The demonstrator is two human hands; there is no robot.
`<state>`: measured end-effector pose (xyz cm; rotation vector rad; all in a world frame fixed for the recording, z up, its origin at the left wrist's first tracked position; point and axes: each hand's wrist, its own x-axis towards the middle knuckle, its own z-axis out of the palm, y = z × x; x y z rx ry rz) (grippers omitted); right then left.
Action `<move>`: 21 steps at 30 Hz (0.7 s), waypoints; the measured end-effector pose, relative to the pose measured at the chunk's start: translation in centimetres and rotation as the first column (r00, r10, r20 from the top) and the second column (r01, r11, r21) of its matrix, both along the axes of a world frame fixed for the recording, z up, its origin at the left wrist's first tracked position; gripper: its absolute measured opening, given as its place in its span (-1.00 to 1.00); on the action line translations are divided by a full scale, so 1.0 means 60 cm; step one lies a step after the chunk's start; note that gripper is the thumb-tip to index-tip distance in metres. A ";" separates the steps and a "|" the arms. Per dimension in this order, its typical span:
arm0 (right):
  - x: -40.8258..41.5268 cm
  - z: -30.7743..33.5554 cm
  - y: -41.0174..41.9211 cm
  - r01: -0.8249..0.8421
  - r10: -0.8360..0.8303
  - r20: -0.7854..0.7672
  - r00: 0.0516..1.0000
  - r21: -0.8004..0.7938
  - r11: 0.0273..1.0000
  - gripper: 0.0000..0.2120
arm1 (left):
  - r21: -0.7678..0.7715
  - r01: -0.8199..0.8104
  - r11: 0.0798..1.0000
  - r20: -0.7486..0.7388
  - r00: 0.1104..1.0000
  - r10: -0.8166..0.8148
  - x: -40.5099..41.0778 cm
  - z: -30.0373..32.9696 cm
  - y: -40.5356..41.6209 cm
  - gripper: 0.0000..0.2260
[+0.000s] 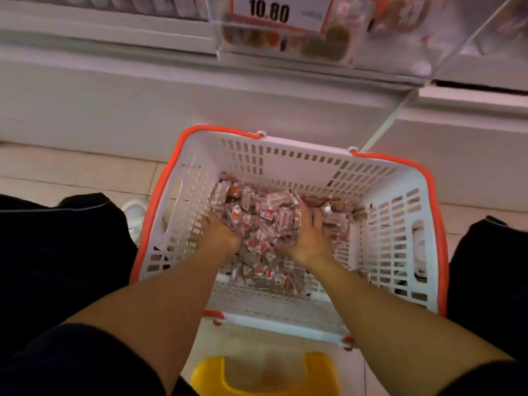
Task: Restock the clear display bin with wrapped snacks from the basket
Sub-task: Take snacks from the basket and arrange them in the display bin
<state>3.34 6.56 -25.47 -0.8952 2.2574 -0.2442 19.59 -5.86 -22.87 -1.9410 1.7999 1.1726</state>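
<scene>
— Both hands are down in the pile: the left hand [221, 234] is pushed into the wrapped snacks [265, 224] with its fingertips buried, and the right hand [310, 228] is cupped around a heap of them, palm turned inward. The right grip is grasping snacks; how far the left grip has closed I cannot tell.

— How much room is there?

— The snacks fill the floor of the basket [394, 224], with the slotted walls rising well above them all round. The hands sit between the left wall and the middle; the right side has open room.

— Materials?

— White perforated plastic with an orange rim and handles. The snacks are small, crinkly, red-and-white packets. The clear display bin [285, 38] hangs above on the white shelf unit, blurred, with a price card [274, 12] reading 10.80. A yellow stool [265, 375] stands at the near edge, on pale floor tiles [71, 172].
</scene>
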 end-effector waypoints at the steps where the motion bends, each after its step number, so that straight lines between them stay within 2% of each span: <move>1: 0.000 -0.004 -0.010 0.018 -0.018 0.033 0.999 -0.014 1.000 0.08 | 0.013 -0.024 1.000 -0.057 0.998 0.025 -0.008 -0.010 -0.002 -0.17; 3: 0.007 -0.012 -0.028 0.107 -0.102 0.081 0.991 -0.051 0.993 0.03 | 0.034 -0.118 0.992 -0.122 0.985 0.121 -0.024 -0.027 -0.002 -0.23; 5: 0.015 -0.021 -0.047 0.228 -0.220 0.096 0.971 -0.078 0.971 -0.06 | 0.004 -0.150 0.989 -0.040 0.988 0.150 -0.038 -0.036 0.003 -0.23; 8: 0.024 -0.027 -0.068 0.331 -0.329 0.039 0.944 -0.067 0.941 -0.16 | -0.040 -0.216 0.976 0.046 0.975 0.217 -0.052 -0.045 0.006 -0.23; 10: 0.024 -0.031 -0.073 0.386 -0.384 0.050 0.922 -0.082 0.919 -0.27 | -0.020 -0.286 0.958 -0.003 0.958 0.286 -0.054 -0.058 0.004 -0.22; 12: 0.022 -0.035 -0.072 0.442 -0.431 0.113 0.895 -0.091 0.893 -0.34 | 0.005 -0.323 0.946 -0.084 0.943 0.323 -0.048 -0.067 0.003 -0.30; 15: 0.019 -0.039 -0.069 0.520 -0.499 0.183 0.847 -0.091 0.849 -0.47 | -0.055 -0.276 0.960 -0.100 0.958 0.270 -0.038 -0.068 0.008 -0.47; 18: 0.014 -0.036 -0.068 0.626 -0.574 0.308 0.759 -0.104 0.773 -0.68 | -0.058 -0.361 0.931 -0.147 0.925 0.350 -0.036 -0.068 0.017 -0.49; 21: 0.003 -0.030 -0.062 0.726 -0.640 0.460 0.616 -0.015 0.688 -0.66 | -0.104 -0.421 0.901 -0.166 0.901 0.402 -0.039 -0.065 0.015 -0.70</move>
